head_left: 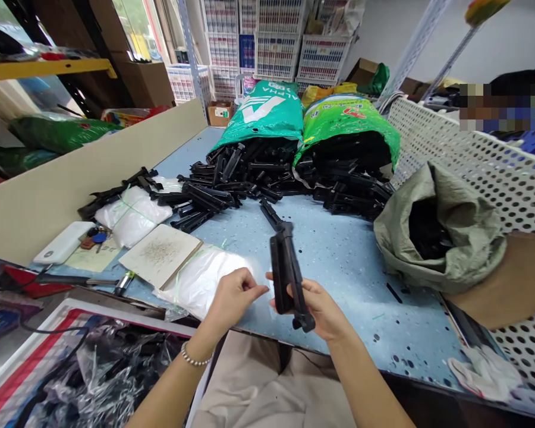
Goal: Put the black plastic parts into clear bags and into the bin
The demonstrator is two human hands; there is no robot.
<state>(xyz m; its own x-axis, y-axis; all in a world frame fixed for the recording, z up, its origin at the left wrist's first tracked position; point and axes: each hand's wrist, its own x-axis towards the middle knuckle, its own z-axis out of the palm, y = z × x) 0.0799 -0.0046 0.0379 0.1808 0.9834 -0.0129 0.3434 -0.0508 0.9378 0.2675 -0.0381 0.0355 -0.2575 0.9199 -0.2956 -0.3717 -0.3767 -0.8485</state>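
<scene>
one right hand [323, 309] has its fingers wrapped around one long black plastic part [286, 261], up over the speckled light blue table [348, 261]. one left hand [232, 297] is near it, fingers curled; i cannot tell if they pinch anything. one shiny teal plastic bag [267, 110] and one shiny green plastic bag [348, 119] spill loose black parts [209, 199], too many to count.

White plastic crates [276, 56] stand stacked at the back (a blue crate [246, 52] sits among them), and a brown carton [147, 83] stands to their left. A white rectangular device [63, 244] lies near a round blue tag [99, 238]. At right, a pale glove [485, 375] lies near a perforated white panel [477, 148].
</scene>
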